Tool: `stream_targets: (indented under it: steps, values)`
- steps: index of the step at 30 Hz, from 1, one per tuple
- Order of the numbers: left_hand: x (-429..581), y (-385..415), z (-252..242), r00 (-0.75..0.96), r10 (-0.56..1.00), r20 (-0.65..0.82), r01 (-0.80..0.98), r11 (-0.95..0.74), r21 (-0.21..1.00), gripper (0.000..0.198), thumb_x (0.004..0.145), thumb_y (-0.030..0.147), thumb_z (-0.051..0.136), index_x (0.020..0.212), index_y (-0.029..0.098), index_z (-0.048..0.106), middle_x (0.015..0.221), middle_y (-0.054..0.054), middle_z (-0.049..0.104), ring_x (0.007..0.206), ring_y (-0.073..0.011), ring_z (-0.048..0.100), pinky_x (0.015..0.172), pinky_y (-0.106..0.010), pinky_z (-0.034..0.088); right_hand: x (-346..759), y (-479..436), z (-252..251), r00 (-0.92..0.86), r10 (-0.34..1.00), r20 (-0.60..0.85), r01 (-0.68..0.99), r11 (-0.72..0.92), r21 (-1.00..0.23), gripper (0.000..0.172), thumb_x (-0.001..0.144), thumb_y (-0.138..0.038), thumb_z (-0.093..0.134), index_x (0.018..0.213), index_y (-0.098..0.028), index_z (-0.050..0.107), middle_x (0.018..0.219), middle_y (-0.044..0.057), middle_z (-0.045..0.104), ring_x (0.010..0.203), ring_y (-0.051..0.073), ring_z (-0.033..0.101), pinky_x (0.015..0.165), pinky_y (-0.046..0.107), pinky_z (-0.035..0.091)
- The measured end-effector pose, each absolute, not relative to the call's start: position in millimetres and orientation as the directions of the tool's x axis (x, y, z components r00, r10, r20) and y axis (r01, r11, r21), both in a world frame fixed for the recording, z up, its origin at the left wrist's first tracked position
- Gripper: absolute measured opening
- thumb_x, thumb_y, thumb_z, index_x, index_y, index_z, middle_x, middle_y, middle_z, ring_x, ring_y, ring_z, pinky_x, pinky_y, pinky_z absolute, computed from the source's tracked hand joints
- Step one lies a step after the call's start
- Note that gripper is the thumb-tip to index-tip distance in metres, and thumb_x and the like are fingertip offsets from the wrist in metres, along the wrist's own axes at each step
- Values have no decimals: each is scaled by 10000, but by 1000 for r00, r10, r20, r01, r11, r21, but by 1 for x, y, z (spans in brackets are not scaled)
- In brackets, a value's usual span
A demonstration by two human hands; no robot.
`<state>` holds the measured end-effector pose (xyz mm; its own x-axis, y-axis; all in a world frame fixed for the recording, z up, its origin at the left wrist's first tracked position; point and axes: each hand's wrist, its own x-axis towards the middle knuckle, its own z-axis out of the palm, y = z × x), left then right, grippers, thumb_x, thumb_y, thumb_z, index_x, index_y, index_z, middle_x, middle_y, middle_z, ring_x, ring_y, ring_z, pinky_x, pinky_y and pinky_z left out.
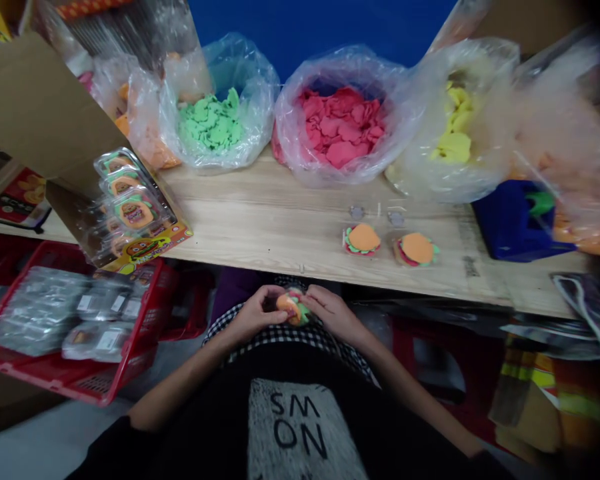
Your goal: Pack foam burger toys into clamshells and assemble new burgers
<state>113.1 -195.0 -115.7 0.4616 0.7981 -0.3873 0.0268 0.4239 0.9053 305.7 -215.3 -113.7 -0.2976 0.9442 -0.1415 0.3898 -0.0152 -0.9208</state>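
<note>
Over my lap, just off the table's front edge, both hands hold a small toy burger with orange bun and green and red layers; it seems to be in a clear package. My left hand is closed around its left side, thumb in front. The fingers of my right hand pinch its right side. On the table to the right, two more toy burgers sit in open clear clamshell packs: one burger nearer the middle, another burger beside it.
Along the back of the wooden table stand plastic bags of green pieces, red pieces and yellow pieces. A display box with packed burgers is at left, above a red basket. A blue bin stands right.
</note>
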Motion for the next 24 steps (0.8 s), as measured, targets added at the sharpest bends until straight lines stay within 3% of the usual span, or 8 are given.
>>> stream_targets:
  steps: [3,7,10,12,15,18,21,24]
  values:
    - [124,-192,-112,418,771,-481,-159,583,797,522,588,299,737,1020,151,485,1013,-81,563,895,-190,556,779,-351,463,299,-219,-119,-57,978,-201,188,-188,-964,331,842,-476,373,656,-203,395,627,-29,363,602,123,378,550,229,327]
    - [141,-183,-92,425,736,-527,-257,656,709,444,623,291,713,989,171,494,940,-55,585,793,-185,593,673,-369,515,295,-218,-114,49,985,-164,95,-168,-981,327,836,-479,384,671,-201,426,633,-24,385,607,123,388,561,232,342]
    - [148,-175,-74,420,748,-514,-240,637,732,430,633,266,705,1010,181,516,918,-46,600,737,-173,600,601,-312,522,319,-213,-100,107,991,-81,165,-98,-981,339,862,-450,334,662,-199,443,620,-17,410,596,125,407,568,238,347]
    - [149,-169,-65,407,756,-512,-216,625,750,418,654,262,687,1033,176,530,950,-60,606,743,-179,602,580,-287,520,352,-207,-90,297,955,1,240,-73,-968,313,868,-427,326,700,-199,459,633,-14,422,597,125,416,578,238,354]
    - [149,-159,-60,377,761,-529,-216,627,748,392,652,251,687,1013,167,559,977,-67,617,771,-188,605,607,-280,521,424,-197,-81,634,749,194,379,-82,-922,244,850,-407,364,826,-191,474,720,2,461,666,134,444,635,246,378]
    - [150,-151,-59,355,755,-551,-221,641,735,387,618,242,711,974,166,579,915,-57,641,741,-187,610,603,-281,517,506,-191,-77,724,587,363,544,-164,-823,261,811,-398,404,884,-170,508,812,34,500,773,160,462,726,288,387]
    - [152,-147,-59,341,758,-556,-221,639,737,399,572,230,742,934,156,589,854,-53,651,710,-182,613,590,-265,510,572,-188,-76,779,520,351,571,-355,-740,275,745,-400,468,822,-152,558,808,71,534,821,200,462,755,333,379]
    - [154,-146,-59,325,762,-560,-226,638,736,413,552,219,756,923,161,584,862,-51,650,695,-172,615,586,-253,510,610,-184,-78,801,530,278,529,-410,-743,261,685,-410,531,654,-153,561,670,76,551,738,210,489,685,325,393]
